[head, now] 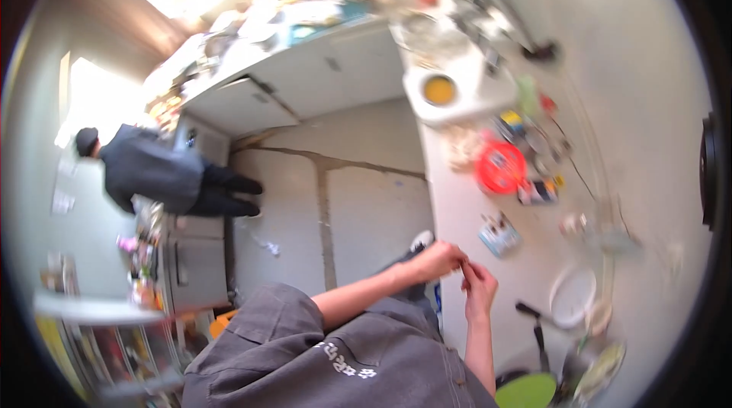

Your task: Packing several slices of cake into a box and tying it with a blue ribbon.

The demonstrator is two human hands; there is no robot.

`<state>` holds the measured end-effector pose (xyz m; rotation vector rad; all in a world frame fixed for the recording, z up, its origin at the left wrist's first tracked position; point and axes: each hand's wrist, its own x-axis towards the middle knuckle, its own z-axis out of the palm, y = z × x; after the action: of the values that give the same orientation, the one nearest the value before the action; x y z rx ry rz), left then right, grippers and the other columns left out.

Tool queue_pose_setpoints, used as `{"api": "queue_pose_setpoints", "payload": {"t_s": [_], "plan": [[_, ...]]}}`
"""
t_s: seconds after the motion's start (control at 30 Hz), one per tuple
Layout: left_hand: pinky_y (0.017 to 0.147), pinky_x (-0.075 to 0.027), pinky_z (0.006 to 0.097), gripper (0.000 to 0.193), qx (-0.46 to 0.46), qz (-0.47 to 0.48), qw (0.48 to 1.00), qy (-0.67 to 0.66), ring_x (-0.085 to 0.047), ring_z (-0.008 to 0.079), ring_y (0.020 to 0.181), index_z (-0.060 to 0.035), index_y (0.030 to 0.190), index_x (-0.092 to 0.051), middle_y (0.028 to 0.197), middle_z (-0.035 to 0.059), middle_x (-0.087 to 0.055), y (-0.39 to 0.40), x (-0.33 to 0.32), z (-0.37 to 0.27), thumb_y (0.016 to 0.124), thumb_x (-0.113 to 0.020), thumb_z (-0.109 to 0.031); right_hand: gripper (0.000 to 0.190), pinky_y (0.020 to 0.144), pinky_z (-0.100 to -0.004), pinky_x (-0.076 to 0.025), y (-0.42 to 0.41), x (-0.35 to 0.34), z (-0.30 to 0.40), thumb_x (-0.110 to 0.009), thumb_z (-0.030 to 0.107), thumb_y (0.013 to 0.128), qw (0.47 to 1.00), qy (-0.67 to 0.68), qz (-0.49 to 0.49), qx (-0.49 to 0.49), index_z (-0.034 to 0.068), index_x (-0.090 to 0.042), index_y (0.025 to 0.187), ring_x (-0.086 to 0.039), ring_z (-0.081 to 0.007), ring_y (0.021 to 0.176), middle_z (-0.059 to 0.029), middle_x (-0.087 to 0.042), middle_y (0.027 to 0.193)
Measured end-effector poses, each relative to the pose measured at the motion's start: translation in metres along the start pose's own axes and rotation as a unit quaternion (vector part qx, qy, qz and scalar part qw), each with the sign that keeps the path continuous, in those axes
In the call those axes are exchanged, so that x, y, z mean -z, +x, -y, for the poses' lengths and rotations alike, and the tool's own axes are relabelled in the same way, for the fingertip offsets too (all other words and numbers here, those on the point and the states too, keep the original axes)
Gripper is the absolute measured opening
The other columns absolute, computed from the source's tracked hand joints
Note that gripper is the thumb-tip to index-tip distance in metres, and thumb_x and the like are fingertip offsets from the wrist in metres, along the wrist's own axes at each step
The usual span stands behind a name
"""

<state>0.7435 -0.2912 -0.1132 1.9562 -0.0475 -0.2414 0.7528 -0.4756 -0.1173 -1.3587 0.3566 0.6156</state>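
Note:
My left hand [440,260] and my right hand [479,287] meet at the fingertips over the near edge of a white counter [457,225]. The fingers of both are bent and pinched together; whether something small is between them cannot be told. Just beyond them on the counter is a light blue packet [499,235]. Farther along lie a round red plastic lid or dish [501,166] and a small dark packet [537,192].
A white tray [469,113] bears a bowl of yellow-orange content [439,90]. A white plate [573,297], a green pan [526,391] and black handles are at the lower right. A person in dark clothes [154,170] stands at another counter on the left.

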Motion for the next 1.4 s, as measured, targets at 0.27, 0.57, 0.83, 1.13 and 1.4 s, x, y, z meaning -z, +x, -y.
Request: {"api": "queue_pose_setpoints", "payload": {"t_s": [0.27, 0.57, 0.83, 1.13, 1.4], "plan": [[0.07, -0.057, 0.0357, 0.019, 0.084, -0.17, 0.976, -0.104, -0.071, 0.0212, 0.074, 0.0017, 0.104, -0.077, 0.083, 0.0164, -0.074, -0.116, 0.056, -0.021, 0.087, -0.071, -0.006, 0.015, 0.052, -0.0242, -0.044, -0.007, -0.073, 0.004, -0.078, 0.011, 0.093, 0.978, -0.042, 0.202, -0.043, -0.002, -0.071, 0.097, -0.057, -0.0101, 0.058, -0.003, -0.067, 0.077], [0.066, -0.057, 0.0368, 0.02, -0.03, -0.377, 0.924, -0.063, -0.072, 0.026, 0.068, 0.0007, 0.103, -0.076, 0.079, 0.0201, -0.073, -0.258, 0.091, -0.016, 0.087, -0.066, -0.006, 0.008, 0.052, -0.0254, -0.047, -0.036, -0.185, -0.02, -0.074, 0.005, 0.094, 0.902, -0.113, 0.409, -0.077, -0.001, -0.07, 0.094, -0.059, -0.0134, 0.056, -0.0064, -0.068, 0.076], [0.078, -0.059, 0.0348, 0.023, 0.061, -0.567, 0.817, -0.084, -0.075, 0.0241, 0.083, -0.0006, 0.104, -0.078, 0.095, 0.0165, -0.078, -0.439, 0.118, 0.003, 0.086, -0.071, -0.013, 0.016, 0.053, -0.0258, -0.043, -0.164, -0.334, -0.086, -0.072, 0.014, 0.098, 0.817, -0.248, 0.518, -0.057, -0.002, -0.07, 0.096, -0.056, -0.0124, 0.057, -0.0058, -0.067, 0.078], [0.075, -0.063, 0.0325, 0.015, -0.05, -0.784, 0.614, -0.079, -0.076, 0.0241, 0.086, 0.0073, 0.105, -0.073, 0.093, 0.0182, -0.075, -0.655, 0.162, -0.135, 0.092, -0.068, 0.009, 0.028, 0.057, -0.0239, -0.049, -0.205, -0.437, -0.191, -0.073, 0.028, 0.098, 0.702, -0.457, 0.533, -0.115, 0.0, -0.074, 0.102, -0.06, -0.0089, 0.064, -0.0072, -0.075, 0.092], [0.066, -0.061, 0.0412, 0.019, -0.243, -0.676, 0.658, 0.225, -0.076, 0.0406, 0.088, -0.0004, 0.112, -0.069, 0.107, 0.017, -0.075, -0.755, 0.204, -0.192, 0.094, -0.069, -0.005, 0.031, 0.06, -0.0252, -0.051, -0.187, -0.522, -0.272, -0.073, 0.031, 0.096, 0.576, -0.588, 0.565, -0.056, 0.001, -0.078, 0.102, -0.063, -0.0078, 0.068, -0.0053, -0.078, 0.089]]}}
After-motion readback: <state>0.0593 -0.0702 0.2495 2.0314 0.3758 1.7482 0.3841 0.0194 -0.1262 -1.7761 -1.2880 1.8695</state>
